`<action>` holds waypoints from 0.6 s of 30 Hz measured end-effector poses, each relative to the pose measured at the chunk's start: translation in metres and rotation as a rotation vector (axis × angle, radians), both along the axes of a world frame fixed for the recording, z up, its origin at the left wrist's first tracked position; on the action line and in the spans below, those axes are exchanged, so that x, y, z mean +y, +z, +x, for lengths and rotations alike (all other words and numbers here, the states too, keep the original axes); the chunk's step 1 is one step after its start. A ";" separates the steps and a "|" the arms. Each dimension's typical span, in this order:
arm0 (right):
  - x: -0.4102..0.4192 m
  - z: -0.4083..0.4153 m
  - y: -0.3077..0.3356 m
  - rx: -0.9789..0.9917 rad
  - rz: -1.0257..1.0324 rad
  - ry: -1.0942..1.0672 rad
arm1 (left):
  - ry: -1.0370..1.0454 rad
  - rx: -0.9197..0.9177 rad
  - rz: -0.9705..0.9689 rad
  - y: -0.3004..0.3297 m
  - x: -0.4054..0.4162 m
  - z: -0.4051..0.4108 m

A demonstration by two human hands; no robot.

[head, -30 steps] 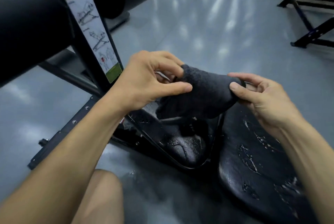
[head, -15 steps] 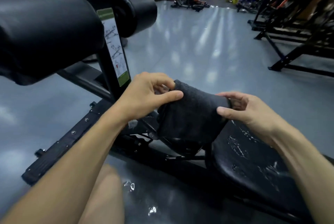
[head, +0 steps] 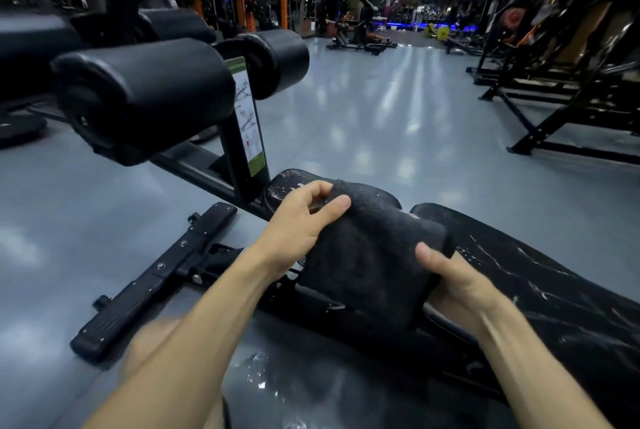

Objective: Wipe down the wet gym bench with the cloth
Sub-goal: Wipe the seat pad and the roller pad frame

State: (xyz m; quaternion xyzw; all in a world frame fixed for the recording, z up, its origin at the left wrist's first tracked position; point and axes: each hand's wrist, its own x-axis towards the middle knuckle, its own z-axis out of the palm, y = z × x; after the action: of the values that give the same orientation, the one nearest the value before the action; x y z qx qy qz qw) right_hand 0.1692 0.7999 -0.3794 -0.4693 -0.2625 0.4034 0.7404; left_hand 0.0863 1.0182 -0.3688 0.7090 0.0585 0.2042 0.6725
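Note:
A dark grey folded cloth (head: 367,255) hangs between my hands above the black gym bench. My left hand (head: 298,220) pinches its upper left edge between thumb and fingers. My right hand (head: 453,276) grips its lower right side, thumb on top. The bench's long pad (head: 540,283) runs to the right with streaks of water on it. A smaller seat pad (head: 287,186), also wet, shows behind my left hand. The cloth hides the gap between the two pads.
Black foam rollers (head: 145,96) on the bench's upright post (head: 247,130), which carries an instruction sticker, stand at the left. The bench's base bar (head: 152,276) lies on the grey floor. A wet patch (head: 256,373) glints below. Black machine frames (head: 554,109) line the right side.
My view has tilted up, so more of the gym shows. The hands and cloth sit lower in view; my right hand has dropped to the cloth's lower right side.

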 end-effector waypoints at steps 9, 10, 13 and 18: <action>0.005 -0.033 -0.071 0.429 -0.024 -0.012 | 0.066 0.197 -0.037 -0.061 0.004 -0.011; 0.009 -0.034 -0.077 0.425 -0.040 -0.016 | 0.073 0.211 -0.062 -0.066 0.005 -0.008; 0.026 -0.028 -0.086 0.454 -0.092 -0.100 | 0.072 0.240 -0.092 -0.073 0.014 0.012; 0.027 0.011 -0.058 0.490 -0.054 -0.337 | -0.035 0.222 0.042 -0.061 0.043 0.052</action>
State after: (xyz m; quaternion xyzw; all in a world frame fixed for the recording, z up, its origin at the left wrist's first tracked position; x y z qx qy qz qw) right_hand 0.1805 0.8265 -0.4377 -0.4146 0.0164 0.3828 0.8254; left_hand 0.1385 1.0611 -0.4296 0.7421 0.1158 0.1138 0.6504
